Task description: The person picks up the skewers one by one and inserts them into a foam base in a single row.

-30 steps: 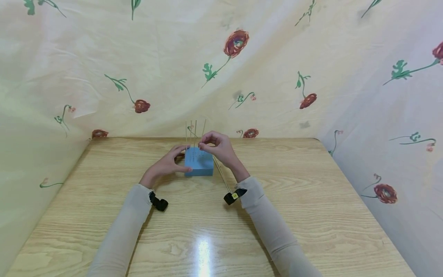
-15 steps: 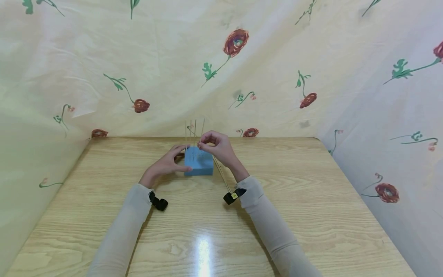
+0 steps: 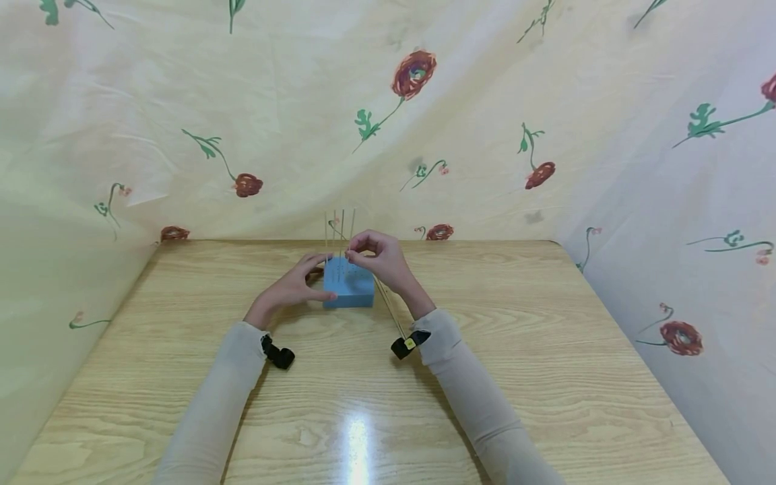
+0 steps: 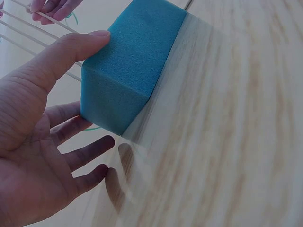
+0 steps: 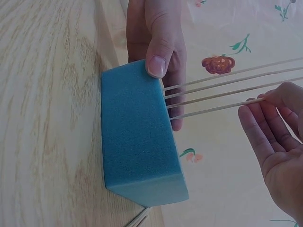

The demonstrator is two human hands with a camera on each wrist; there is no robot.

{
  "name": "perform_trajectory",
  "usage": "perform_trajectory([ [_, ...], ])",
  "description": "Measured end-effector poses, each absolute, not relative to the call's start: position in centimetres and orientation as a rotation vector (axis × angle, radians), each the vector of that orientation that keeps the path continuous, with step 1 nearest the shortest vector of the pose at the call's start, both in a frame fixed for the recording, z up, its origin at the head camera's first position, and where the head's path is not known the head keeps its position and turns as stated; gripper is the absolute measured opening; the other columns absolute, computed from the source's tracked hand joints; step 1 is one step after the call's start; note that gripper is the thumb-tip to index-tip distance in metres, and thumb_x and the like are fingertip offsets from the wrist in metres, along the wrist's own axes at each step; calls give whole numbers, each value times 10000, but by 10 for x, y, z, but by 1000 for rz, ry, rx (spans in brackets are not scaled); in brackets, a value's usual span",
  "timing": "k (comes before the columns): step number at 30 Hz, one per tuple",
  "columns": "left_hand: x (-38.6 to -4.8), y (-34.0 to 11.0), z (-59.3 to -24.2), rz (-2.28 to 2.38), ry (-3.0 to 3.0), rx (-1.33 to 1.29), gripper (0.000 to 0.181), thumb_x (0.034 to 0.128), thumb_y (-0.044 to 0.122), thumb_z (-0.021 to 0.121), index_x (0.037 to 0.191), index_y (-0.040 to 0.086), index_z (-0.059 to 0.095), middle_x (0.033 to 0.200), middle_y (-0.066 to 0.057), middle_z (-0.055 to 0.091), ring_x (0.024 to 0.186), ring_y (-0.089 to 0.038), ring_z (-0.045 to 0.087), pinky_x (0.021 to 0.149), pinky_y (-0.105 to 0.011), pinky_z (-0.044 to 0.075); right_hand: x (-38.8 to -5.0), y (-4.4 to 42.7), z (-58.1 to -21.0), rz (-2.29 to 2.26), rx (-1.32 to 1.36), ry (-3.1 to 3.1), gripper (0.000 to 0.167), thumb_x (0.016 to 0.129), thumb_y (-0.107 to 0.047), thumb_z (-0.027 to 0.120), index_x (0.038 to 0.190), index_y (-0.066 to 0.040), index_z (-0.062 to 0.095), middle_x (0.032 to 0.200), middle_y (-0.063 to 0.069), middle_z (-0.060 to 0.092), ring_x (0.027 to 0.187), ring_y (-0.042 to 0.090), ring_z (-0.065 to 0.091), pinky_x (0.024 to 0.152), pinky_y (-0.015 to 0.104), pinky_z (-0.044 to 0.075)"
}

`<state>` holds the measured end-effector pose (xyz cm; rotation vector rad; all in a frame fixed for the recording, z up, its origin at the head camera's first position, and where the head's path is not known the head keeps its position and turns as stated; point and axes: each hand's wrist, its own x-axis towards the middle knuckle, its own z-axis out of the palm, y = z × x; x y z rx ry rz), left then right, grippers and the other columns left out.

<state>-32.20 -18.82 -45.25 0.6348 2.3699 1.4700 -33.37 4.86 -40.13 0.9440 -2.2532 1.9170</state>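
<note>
A blue foam block (image 3: 349,286) lies on the table with several thin sticks (image 5: 227,96) standing up from its top. My left hand (image 3: 293,285) grips the block at its left side, the thumb on the near edge and fingers round the far side; the left wrist view shows the thumb on the block (image 4: 128,52). Above the block my right hand (image 3: 384,261) pinches one stick between thumb and fingertips. In the right wrist view that stick's lower end meets the block's top, and the right hand (image 5: 281,137) holds it partway up.
More thin sticks (image 3: 390,308) lie on the wooden table (image 3: 545,337) right of the block, partly under the right wrist. A flowered cloth (image 3: 303,101) hangs behind the table and along both sides. Black wrist cameras (image 3: 281,357) sit on both wrists.
The stick in my right hand has swung from leaning right to nearly upright, its top moving left. My right hand has shifted slightly left; my left hand and the block have stayed put.
</note>
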Motion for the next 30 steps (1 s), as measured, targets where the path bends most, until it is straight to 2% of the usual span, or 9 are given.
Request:
perform_trajectory([
  [6, -322, -188, -453, 1475, 2372, 643, 908, 899, 153, 800, 1623, 81, 255, 1643, -170, 188, 1493, -436, 302, 1221, -578, 286, -334, 49, -401, 1907, 924, -2271, 78, 945, -14, 705, 992, 45, 687, 982, 224, 720, 868, 118, 695, 779, 278, 613],
  [30, -322, -189, -452, 1472, 2367, 645, 913, 902, 177, 800, 1626, 97, 250, 1658, -164, 166, 1498, -441, 295, 1215, -588, 291, -333, 48, -400, 1799, 893, -2333, 85, 949, -68, 721, 997, 0, 707, 973, 160, 737, 895, 148, 695, 792, 275, 599],
])
